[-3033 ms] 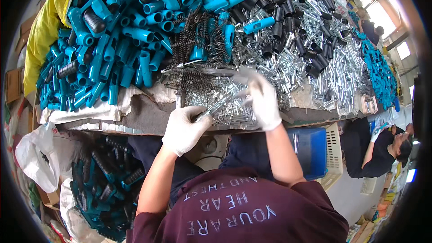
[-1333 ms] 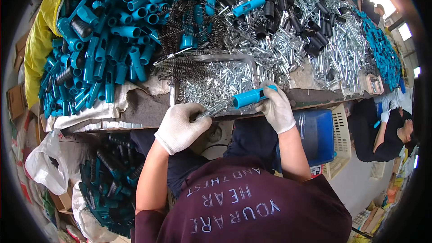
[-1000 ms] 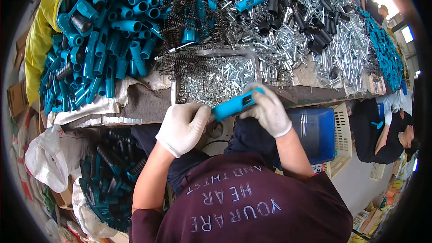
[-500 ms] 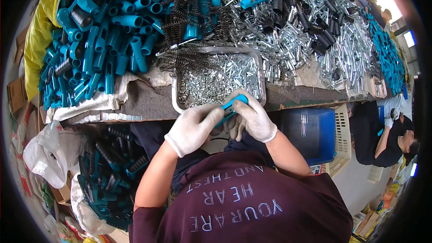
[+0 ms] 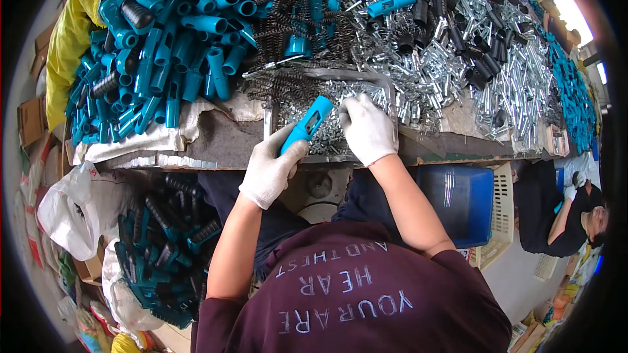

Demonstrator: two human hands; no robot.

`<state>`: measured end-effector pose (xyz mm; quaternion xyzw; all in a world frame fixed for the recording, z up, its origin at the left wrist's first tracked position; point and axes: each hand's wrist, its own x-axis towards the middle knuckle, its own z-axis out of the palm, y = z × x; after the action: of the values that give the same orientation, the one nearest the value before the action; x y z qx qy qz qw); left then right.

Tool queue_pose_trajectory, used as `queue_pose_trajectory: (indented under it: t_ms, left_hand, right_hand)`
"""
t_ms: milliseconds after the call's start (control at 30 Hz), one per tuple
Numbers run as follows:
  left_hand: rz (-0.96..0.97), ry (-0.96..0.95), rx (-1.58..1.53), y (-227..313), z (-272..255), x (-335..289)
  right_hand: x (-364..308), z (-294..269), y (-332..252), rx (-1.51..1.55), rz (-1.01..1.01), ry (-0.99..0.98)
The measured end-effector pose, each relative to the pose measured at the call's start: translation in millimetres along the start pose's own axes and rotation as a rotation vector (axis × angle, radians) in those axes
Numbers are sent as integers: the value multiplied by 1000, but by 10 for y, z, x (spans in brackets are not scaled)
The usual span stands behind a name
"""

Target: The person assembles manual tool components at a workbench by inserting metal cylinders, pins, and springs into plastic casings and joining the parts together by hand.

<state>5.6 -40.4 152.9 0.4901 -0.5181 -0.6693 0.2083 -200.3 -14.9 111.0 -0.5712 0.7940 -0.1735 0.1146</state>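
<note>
My left hand [image 5: 269,170], in a white knit glove, is closed round the lower end of a teal plastic tube [image 5: 319,108] with a slot cut in its side. The tube tilts up to the right above the grey tray [image 5: 388,95]. Small shiny metal parts [image 5: 332,132] fill that tray. Over the tray's right half is my right hand [image 5: 370,132], gloved too, its fingertips drawn together among the metal pins. Whatever is between those fingertips is hidden.
Teal housings [image 5: 163,59] lie heaped at the left, dark springs [image 5: 281,33] behind the tray, metal pins [image 5: 513,85] and black sleeves [image 5: 484,65] to the right. Below the table edge are finished-looking black-and-teal handles [image 5: 163,242] and a blue bin [image 5: 458,202]. Another person [image 5: 556,216] sits far right.
My right hand has let go of the teal tube and moved forward into the tray. My left hand keeps the tube, now turned more upright. The whole view has shifted slightly.
</note>
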Motion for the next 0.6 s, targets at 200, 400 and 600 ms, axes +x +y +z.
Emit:
queue_pose_trajectory:
  t_ms: [200, 400, 600]
  left_hand:
    - [45, -37, 43, -47, -35, 30]
    - [34, 4, 22, 26, 20, 30]
    - [40, 30, 19, 12, -15, 28]
  right_hand:
    - [-5, -33, 58, 148, -38, 69]
    - [-49, 2, -9, -58, -96, -47]
    - [-82, -123, -18, 367, -61, 198]
